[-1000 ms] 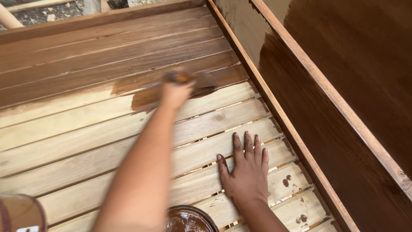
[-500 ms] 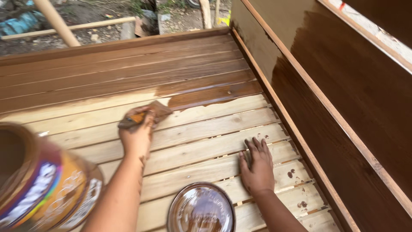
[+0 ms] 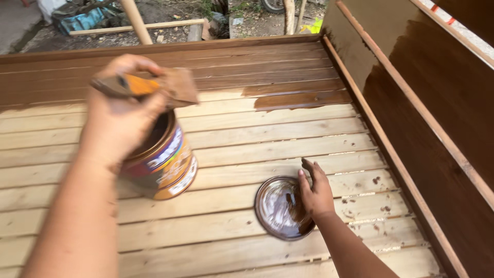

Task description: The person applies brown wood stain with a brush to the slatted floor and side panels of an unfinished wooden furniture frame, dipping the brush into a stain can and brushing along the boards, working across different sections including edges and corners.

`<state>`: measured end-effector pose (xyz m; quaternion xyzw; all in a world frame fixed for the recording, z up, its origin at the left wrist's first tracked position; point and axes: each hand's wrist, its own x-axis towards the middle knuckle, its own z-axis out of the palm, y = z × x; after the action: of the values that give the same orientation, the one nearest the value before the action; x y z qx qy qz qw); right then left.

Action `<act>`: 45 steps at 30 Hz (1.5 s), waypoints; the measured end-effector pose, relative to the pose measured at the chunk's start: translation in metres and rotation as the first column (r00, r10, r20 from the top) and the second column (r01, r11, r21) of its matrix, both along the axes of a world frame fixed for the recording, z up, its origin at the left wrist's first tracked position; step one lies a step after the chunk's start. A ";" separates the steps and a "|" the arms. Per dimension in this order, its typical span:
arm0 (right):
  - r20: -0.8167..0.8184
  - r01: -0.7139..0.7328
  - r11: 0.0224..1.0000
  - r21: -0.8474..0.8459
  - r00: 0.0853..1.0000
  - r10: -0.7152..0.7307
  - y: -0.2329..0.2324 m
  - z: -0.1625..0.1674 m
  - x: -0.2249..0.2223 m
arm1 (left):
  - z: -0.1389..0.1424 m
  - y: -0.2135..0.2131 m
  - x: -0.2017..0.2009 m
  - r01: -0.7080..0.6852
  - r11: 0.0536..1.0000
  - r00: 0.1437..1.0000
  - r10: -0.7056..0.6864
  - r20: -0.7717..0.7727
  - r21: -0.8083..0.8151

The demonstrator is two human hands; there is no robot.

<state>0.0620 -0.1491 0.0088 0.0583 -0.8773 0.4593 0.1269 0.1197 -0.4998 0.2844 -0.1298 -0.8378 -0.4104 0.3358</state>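
My left hand [image 3: 121, 121] grips a flat paintbrush [image 3: 154, 87] with an orange handle and stain-wet bristles, held just above an open tin of brown stain [image 3: 167, 164]. The tin stands on the bare slats of a wooden slatted panel [image 3: 267, 136]. My right hand [image 3: 315, 191] rests flat on the slats, fingers apart, its palm edge against the tin's round lid [image 3: 279, 208], which lies stain side up. The far slats [image 3: 288, 77] are dark brown with stain; the near ones are pale wood.
An upright side panel [image 3: 432, 134] on the right is mostly stained dark, with a raised rail along its foot. Brown drips spot the slats near the lid. Beyond the far edge lie dirt ground, a pole [image 3: 135, 20] and scrap wood.
My left hand has drawn the brush back from the stained edge of the slats to above the tin. My right hand has shifted beside the lid. The view tilted down and nearer.
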 end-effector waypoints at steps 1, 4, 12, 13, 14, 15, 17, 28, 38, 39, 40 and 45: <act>0.002 -0.012 1.000 -0.011 1.000 0.012 -0.010 0.008 0.002 | 0.008 -0.015 0.008 -0.050 0.999 0.997 0.049 0.052 0.015; 0.029 -0.045 0.998 -0.048 0.998 0.047 -0.036 0.028 0.015 | 0.008 -0.051 0.025 -0.165 0.984 0.975 0.172 0.138 -0.060; 0.041 -0.081 0.996 0.024 0.996 0.080 -0.075 0.044 0.045 | -0.060 -0.092 -0.057 -0.123 0.983 0.730 0.181 0.659 -0.134; 0.041 -0.090 0.995 0.032 0.995 0.089 -0.077 0.043 0.047 | -0.068 -0.093 -0.070 -0.077 0.966 0.715 0.226 0.662 -0.246; 0.039 -0.098 0.994 0.040 0.995 0.097 -0.079 0.043 0.049 | -0.075 -0.095 -0.082 -0.061 0.962 0.678 0.236 0.696 -0.267; 0.036 -0.108 0.993 0.049 0.994 0.106 -0.081 0.042 0.049 | -0.081 -0.095 -0.093 -0.045 0.957 0.640 0.248 0.727 -0.286; 0.046 -0.099 0.994 0.056 0.994 0.096 -0.083 0.043 0.051 | -0.094 -0.097 -0.107 -0.026 0.945 0.590 0.278 0.758 -0.326; 0.060 -0.069 0.997 0.022 0.996 0.068 -0.095 0.051 0.054 | -0.130 -0.118 -0.118 0.021 0.937 0.547 0.282 0.788 -0.349; 0.097 -0.092 0.995 0.036 0.991 0.088 -0.109 0.062 0.060 | -0.077 -0.134 -0.044 -0.195 0.877 0.882 -0.039 0.469 0.440; 0.110 -0.096 0.994 0.043 0.990 0.091 -0.110 0.062 0.061 | -0.074 -0.132 -0.038 -0.185 0.876 0.898 -0.034 0.440 0.446; 0.112 -0.102 0.994 0.037 0.989 0.098 -0.112 0.063 0.062 | -0.072 -0.130 -0.033 -0.176 0.876 0.912 -0.027 0.409 0.450; 0.101 -0.105 0.994 0.043 0.990 0.100 -0.116 0.064 0.063 | -0.069 -0.123 -0.019 -0.197 0.893 0.919 0.023 0.394 0.405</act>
<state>0.1250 -0.2653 0.0731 0.0836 -0.8892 0.4461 0.0581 0.1005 -0.6226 0.2159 0.0791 -0.7794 -0.5846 0.2110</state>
